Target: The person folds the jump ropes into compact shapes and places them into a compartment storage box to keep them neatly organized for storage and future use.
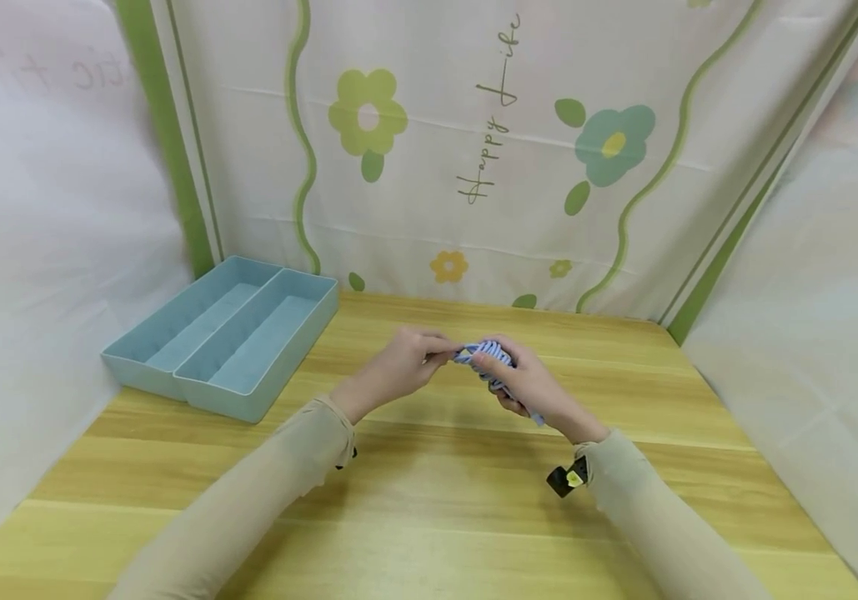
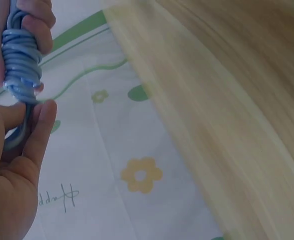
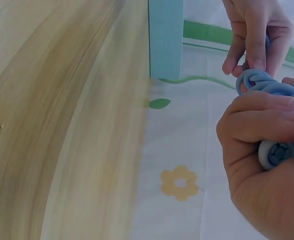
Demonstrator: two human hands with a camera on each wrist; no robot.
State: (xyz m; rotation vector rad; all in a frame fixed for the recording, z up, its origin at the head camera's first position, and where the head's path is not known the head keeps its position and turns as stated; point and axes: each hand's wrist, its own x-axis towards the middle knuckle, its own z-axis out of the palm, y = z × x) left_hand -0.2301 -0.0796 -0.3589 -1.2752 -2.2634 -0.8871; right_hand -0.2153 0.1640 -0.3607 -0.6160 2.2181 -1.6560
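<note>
A light blue cord (image 1: 496,357), wound round itself into a tight bundle, is held above the middle of the table. My right hand (image 1: 534,385) grips the coils, thumb on top and fingers underneath. Out past the heel of that hand sticks a short blue end (image 1: 537,419). At the bundle's other end, thumb and fingertips of my left hand (image 1: 406,360) pinch a loop of the cord. The left wrist view shows the stacked turns of the cord (image 2: 21,60) just beyond the pinch. A round grey end piece (image 3: 277,152) shows under the right fingers in the right wrist view.
Two joined light blue trays (image 1: 256,396) stand at the back left of the wooden table (image 1: 429,517). A white cloth with flowers and lettering (image 1: 429,192) hangs behind the table, and pale cloth hangs along both sides. A black strap device (image 1: 567,477) is on the right wrist.
</note>
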